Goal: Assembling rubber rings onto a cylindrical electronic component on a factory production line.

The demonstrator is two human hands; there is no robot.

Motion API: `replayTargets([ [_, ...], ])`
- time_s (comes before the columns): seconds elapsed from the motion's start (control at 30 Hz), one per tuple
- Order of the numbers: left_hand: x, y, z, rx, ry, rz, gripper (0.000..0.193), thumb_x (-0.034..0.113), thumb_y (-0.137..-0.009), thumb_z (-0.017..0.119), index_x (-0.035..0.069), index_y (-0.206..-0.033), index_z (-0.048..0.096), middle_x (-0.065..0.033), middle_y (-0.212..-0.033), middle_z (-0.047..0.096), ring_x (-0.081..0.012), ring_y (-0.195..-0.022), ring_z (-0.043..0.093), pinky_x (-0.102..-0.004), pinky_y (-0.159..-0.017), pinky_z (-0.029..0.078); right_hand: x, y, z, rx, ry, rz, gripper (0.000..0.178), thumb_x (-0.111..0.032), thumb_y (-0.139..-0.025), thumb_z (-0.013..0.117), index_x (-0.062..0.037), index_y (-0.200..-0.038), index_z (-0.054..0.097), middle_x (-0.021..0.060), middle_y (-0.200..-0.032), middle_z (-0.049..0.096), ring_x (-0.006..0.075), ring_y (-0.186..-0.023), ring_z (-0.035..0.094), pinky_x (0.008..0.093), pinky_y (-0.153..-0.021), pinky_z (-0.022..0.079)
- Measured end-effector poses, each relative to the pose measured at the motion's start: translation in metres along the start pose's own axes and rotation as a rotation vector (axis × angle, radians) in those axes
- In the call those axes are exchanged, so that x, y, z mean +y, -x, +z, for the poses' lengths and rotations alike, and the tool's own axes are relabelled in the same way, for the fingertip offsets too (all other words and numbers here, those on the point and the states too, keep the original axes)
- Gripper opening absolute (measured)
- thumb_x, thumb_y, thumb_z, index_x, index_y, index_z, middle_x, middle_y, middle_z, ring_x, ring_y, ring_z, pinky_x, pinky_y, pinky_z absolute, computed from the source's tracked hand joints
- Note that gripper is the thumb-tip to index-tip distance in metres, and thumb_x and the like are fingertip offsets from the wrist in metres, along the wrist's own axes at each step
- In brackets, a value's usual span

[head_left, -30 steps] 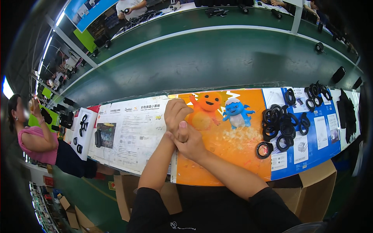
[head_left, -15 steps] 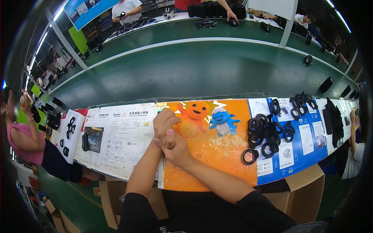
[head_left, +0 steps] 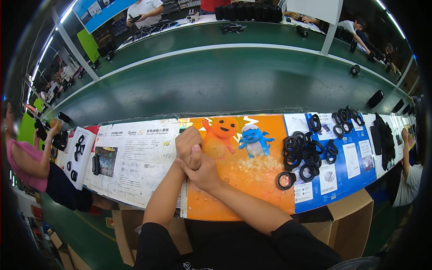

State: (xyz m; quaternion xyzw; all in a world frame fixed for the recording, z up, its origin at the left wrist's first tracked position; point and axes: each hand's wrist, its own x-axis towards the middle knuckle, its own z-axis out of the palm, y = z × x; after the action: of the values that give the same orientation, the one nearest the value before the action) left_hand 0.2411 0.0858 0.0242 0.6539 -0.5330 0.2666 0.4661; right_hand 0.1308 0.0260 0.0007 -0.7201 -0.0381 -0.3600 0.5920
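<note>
My two hands are clasped together above the orange printed board (head_left: 243, 193) on the bench. My left hand (head_left: 187, 142) is closed, its fingers curled, and no part or tool shows in it. Across its wrist lies my right hand (head_left: 205, 173), closed around it with the thumb pointing up. To the right of my hands, a loose pile of black rings (head_left: 310, 156) lies on the blue and white printed sheet (head_left: 339, 191). One black ring (head_left: 285, 180) sits nearest to me, over the edge between the orange and blue boards.
At left are a white printed sheet (head_left: 135, 180), a small black part (head_left: 96, 164) and a white tray (head_left: 77, 174) with black rings. Black cloth (head_left: 382, 141) lies at right. Beyond the bench runs a green conveyor belt (head_left: 202, 85). Open cardboard boxes (head_left: 348, 225) stand below. Co-workers sit on both sides and opposite.
My hands stay clasped, with the left fingers curled in a little more. The co-worker at left has lowered an arm. Across the belt, a reaching hand has withdrawn from a black part. The view has shifted slightly.
</note>
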Motion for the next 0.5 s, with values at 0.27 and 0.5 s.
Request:
replayTargets([
  [0.27,0.0039,-0.0044,0.0003,-0.015,0.022,-0.015,0.028,0.021,-0.094,0.051,0.004,-0.073,0.051,-0.0158,-0.074,0.05,-0.0327,-0.066,0.052,-0.0432,-0.058,0.04,-0.003,0.0003,-0.0003,-0.031,-0.063,0.075,0.031,-0.021,-0.099,0.086,0.0017,-0.098,0.065,0.0211,-0.086,0.07,0.0419,-0.076,0.07,0.0462,-0.071,0.057],
  [0.5,0.0041,-0.0064,0.0062,0.061,0.04,-0.035,0.028,0.022,-0.096,0.051,0.003,-0.074,0.052,-0.0166,-0.076,0.051,-0.0333,-0.069,0.053,-0.0444,-0.06,0.042,-0.0017,-0.0009,0.0011,0.01,-0.069,0.051,0.03,-0.021,-0.099,0.086,0.0021,-0.1,0.066,0.0216,-0.084,0.07,0.042,-0.074,0.069,0.0461,-0.07,0.057],
])
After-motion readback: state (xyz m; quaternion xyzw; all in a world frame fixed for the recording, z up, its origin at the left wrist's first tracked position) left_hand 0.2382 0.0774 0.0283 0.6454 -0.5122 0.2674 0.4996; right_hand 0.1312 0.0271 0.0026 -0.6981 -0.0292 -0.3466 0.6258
